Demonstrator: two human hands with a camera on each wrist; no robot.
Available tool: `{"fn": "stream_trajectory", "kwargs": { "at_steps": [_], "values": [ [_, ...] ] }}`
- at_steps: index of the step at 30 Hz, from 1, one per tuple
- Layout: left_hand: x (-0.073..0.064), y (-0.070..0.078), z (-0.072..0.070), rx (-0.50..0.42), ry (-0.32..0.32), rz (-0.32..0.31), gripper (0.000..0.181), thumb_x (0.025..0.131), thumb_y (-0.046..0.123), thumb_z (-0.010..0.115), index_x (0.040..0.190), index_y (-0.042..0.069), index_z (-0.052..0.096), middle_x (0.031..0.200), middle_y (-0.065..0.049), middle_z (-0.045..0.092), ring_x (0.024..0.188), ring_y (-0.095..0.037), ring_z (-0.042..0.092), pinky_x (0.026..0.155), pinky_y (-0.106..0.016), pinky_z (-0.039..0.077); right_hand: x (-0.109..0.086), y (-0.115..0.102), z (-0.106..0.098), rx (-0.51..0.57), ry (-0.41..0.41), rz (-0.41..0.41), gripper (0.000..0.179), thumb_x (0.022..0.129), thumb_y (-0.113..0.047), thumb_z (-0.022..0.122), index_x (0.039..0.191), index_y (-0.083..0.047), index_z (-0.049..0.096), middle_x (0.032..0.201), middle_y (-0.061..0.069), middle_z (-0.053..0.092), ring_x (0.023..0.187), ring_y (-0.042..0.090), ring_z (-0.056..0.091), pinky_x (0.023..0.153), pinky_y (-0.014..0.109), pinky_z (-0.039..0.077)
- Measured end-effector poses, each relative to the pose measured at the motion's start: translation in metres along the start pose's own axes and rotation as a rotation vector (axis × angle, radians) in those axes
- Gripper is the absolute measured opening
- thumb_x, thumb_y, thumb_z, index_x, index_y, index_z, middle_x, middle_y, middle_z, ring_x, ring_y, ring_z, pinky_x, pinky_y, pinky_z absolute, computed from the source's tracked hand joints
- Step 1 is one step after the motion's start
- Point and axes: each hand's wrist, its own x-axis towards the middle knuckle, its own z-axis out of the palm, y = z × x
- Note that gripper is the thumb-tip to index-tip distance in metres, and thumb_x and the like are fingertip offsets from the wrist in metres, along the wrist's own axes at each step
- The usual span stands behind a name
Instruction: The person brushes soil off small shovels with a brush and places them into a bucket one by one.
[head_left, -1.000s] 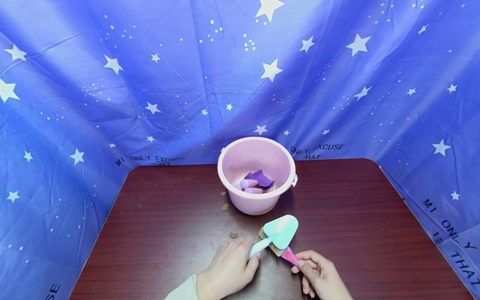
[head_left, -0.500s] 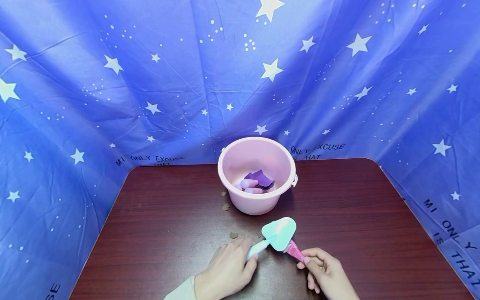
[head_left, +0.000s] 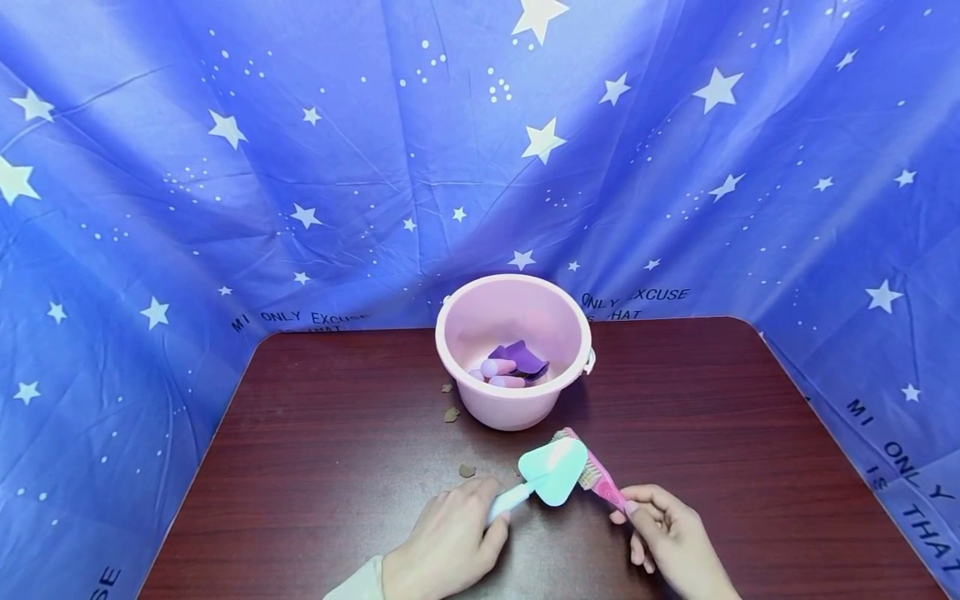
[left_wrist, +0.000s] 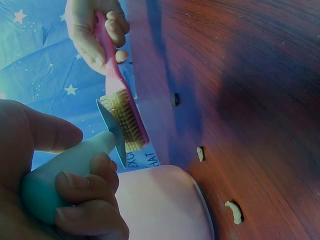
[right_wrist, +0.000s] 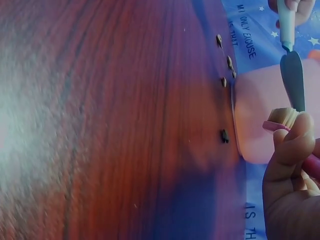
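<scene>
My left hand point(head_left: 450, 533) grips the pale handle of a small light-blue toy shovel point(head_left: 555, 472), its blade pointing away to the right. My right hand point(head_left: 671, 533) pinches the pink handle of a bristle brush point(head_left: 603, 483). The brush's pale bristles point(left_wrist: 122, 117) meet the shovel blade in the left wrist view, and both tools are held above the table. Part of the brush head is hidden behind the blade in the head view. Small brown crumbs point(head_left: 451, 414) lie on the table left of the tools.
Just beyond the hands a pink bucket point(head_left: 510, 408) stands on the dark wooden table point(head_left: 315, 467). Inside it are purple pieces point(head_left: 522, 358) and several pink-and-lilac cylinders point(head_left: 498, 367). A blue star-patterned curtain point(head_left: 375, 167) hangs behind and at the sides.
The brush has drawn rightward from beneath the shovel blade, its head tilting up at the blade's right edge. The shovel has shifted slightly left. Bucket and visible crumbs have stayed put.
</scene>
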Motion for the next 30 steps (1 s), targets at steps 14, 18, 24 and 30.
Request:
{"fn": "stream_trajectory", "kwargs": {
  "at_steps": [14,18,24,30],
  "values": [
    [-0.005,-0.004,-0.005,0.019,0.01,0.002,0.008,0.083,0.021,0.063,0.087,0.018,0.057,0.071,0.012,0.044,0.054,-0.007,0.045,0.046,-0.026,0.034,0.006,-0.002,-0.014,-0.025,0.053,-0.059,0.016,0.097,-0.002,0.05,0.11,0.005,0.056,0.08,0.016,0.067,0.042,0.016,0.051,0.037,0.032,0.042],
    [-0.006,-0.005,-0.007,0.018,0.007,-0.006,0.007,0.084,0.021,0.062,0.085,0.019,0.055,0.072,0.012,0.045,0.057,-0.008,0.046,0.047,-0.026,0.035,0.007,-0.003,-0.018,-0.033,0.07,-0.061,0.016,0.097,-0.002,0.05,0.11,0.006,0.056,0.079,0.016,0.067,0.042,0.016,0.051,0.036,0.032,0.041],
    [-0.007,-0.008,-0.012,0.013,0.024,-0.003,0.009,0.083,0.018,0.063,0.084,0.018,0.054,0.069,0.012,0.04,0.058,-0.006,0.043,0.047,-0.024,0.034,0.008,-0.002,-0.024,-0.056,0.094,-0.058,0.017,0.098,-0.004,0.05,0.111,0.006,0.055,0.08,0.016,0.068,0.043,0.016,0.052,0.037,0.032,0.041],
    [-0.006,-0.006,-0.024,0.024,0.046,0.001,0.013,0.083,0.017,0.063,0.081,0.019,0.05,0.067,0.013,0.036,0.056,-0.006,0.04,0.047,-0.024,0.033,0.011,0.001,-0.031,-0.083,0.124,-0.023,0.018,0.098,-0.006,0.05,0.111,0.005,0.056,0.081,0.013,0.069,0.043,0.016,0.053,0.038,0.032,0.042]
  ]
}}
